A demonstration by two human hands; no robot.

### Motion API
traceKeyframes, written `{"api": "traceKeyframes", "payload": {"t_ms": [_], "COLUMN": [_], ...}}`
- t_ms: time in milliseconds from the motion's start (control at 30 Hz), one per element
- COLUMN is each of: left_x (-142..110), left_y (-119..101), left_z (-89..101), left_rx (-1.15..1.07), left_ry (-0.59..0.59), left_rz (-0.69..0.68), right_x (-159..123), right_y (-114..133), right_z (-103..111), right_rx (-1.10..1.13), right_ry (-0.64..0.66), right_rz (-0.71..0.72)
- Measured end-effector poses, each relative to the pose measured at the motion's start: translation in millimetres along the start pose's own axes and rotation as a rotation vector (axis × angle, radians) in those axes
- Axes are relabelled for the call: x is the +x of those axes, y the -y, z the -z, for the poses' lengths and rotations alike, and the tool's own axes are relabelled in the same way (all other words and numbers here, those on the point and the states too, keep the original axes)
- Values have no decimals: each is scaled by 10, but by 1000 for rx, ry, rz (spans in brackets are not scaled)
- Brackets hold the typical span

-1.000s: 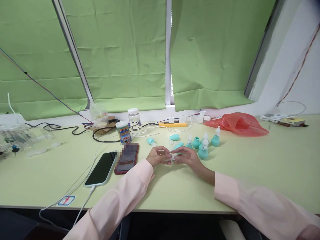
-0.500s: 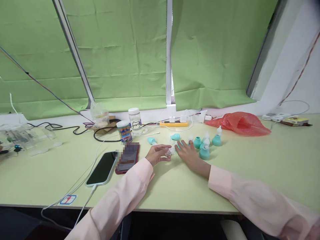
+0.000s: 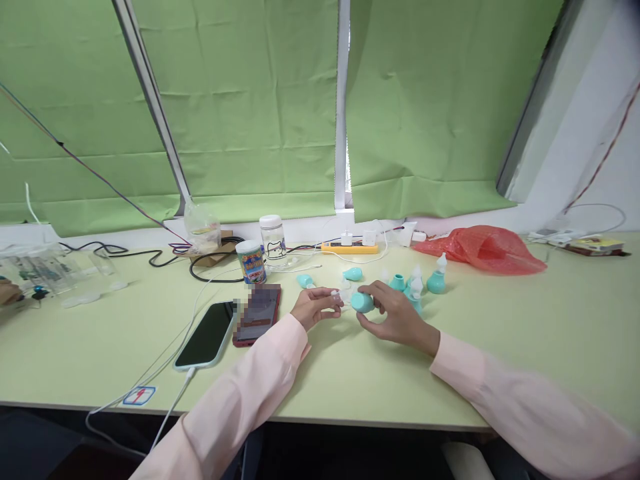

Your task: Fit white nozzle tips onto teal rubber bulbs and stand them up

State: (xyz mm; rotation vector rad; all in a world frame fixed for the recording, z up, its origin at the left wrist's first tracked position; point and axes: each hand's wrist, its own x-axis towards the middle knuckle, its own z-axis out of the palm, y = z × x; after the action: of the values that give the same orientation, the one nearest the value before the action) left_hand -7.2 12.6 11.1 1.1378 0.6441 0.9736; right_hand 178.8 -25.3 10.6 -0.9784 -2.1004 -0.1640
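Note:
In my right hand [image 3: 393,312] a teal rubber bulb [image 3: 362,303] is pinched between thumb and fingers, its rounded base facing me. Just left of it, my left hand [image 3: 317,308] has its fingertips closed on a clear plastic nozzle tip [image 3: 345,295]; part of the tip is hidden by the fingers. The bulb and tip are very close; whether they touch I cannot tell. Behind the hands lie two more teal bulbs, one on the left [image 3: 305,281] and one in the middle [image 3: 353,274]. To the right stand an open bulb [image 3: 397,283] and several bulbs with nozzles [image 3: 436,281].
Two phones lie left of my arm, one white-edged [image 3: 207,337], one red-edged [image 3: 257,317]. Behind them stand a printed can [image 3: 251,262] and a clear jar [image 3: 273,243]. A yellow power strip [image 3: 350,249] and red plastic bag [image 3: 480,250] lie farther back. Another person's hand [image 3: 9,292] shows far left.
My right hand has lifted a teal bulb off the table and turned it beside the nozzle tip. My left hand stays nearly in place, holding the tip.

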Motion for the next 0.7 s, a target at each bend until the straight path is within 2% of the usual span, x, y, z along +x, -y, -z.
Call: {"api": "traceKeyframes", "payload": {"t_ms": [167, 300, 400, 500, 700], "left_x": [19, 22, 6, -13, -30], "left_y": [27, 53, 49, 38, 45], "left_z": [19, 13, -2, -16, -24], "left_rx": [70, 85, 106, 160, 234], "left_ry": [66, 137, 164, 192, 232], "left_rz": [65, 87, 80, 87, 96], "right_x": [-34, -61, -91, -120, -157], "right_y": [-40, -39, -13, 20, 63], "right_z": [103, 91, 48, 17, -25], "right_rx": [569, 840, 853, 760, 499], "right_ry": [-124, -40, 24, 42, -11], "right_rz": [-200, -243, -248, -238, -126]}}
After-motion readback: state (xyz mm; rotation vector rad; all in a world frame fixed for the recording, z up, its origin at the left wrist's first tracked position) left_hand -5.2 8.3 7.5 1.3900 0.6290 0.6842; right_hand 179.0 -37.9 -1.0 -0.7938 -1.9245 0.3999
